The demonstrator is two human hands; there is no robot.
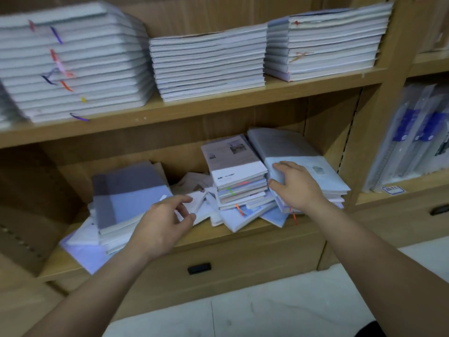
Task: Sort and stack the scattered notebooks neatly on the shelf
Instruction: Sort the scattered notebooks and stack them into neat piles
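Observation:
Scattered notebooks lie on the lower wooden shelf (243,235). A loose pile topped by a blue and grey notebook (128,190) sits at the left. A crooked middle stack (239,181) has a white-covered notebook on top. At the right is a pale blue stack (325,176). My left hand (165,224) reaches between the left pile and the middle stack, its thumb and fingers pinching a small white notebook (198,203). My right hand (295,184) grips the left edge of the pale blue stack, fingers on top and thumb at the side.
The upper shelf (218,103) holds three neat stacks of notebooks. A wooden upright (379,113) separates a right bay with plastic-wrapped packs (413,142). Below the lower shelf is a drawer with a black handle (199,268). White floor tiles lie beneath.

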